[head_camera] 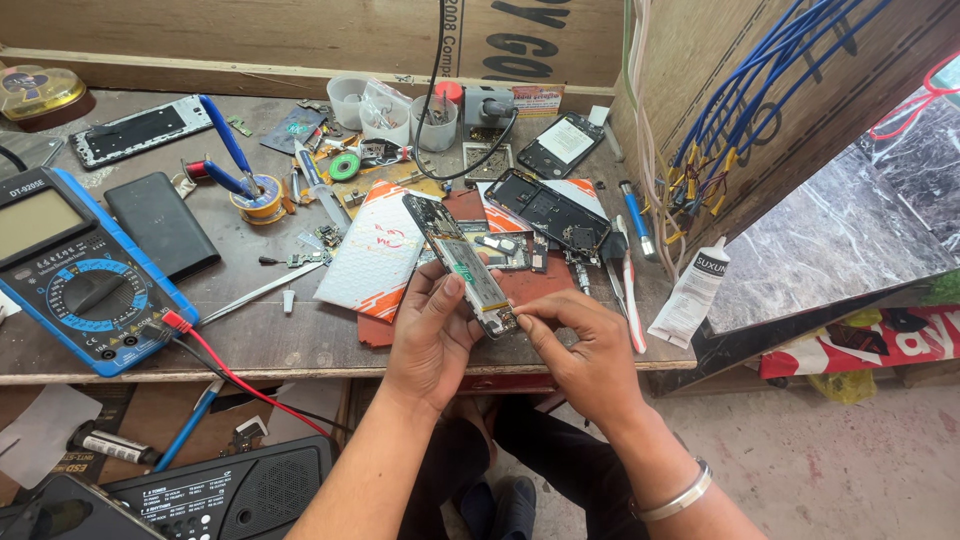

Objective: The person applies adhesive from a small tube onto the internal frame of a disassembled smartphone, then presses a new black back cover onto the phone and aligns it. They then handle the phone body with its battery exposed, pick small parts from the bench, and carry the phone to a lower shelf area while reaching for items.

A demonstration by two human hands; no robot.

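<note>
Cluttered wooden bench (300, 345) carries one blue multimeter (75, 275) at nine o'clock and one glue tube (690, 295) at three. Left hand (430, 335) clamps one opened phone (462, 262) upright at centre, steadying it, while right hand (585, 345) pinches together at its lower end. Two more opened phones lie at twelve.

You are holding a black opened phone (462, 263) showing green inside. A blue-cased multimeter (75, 270) is trailing one red lead (235, 380). A white pad with orange markings (375, 255) is lying on the brown table (290, 335). A white tube (690, 295) is resting nearby.
</note>
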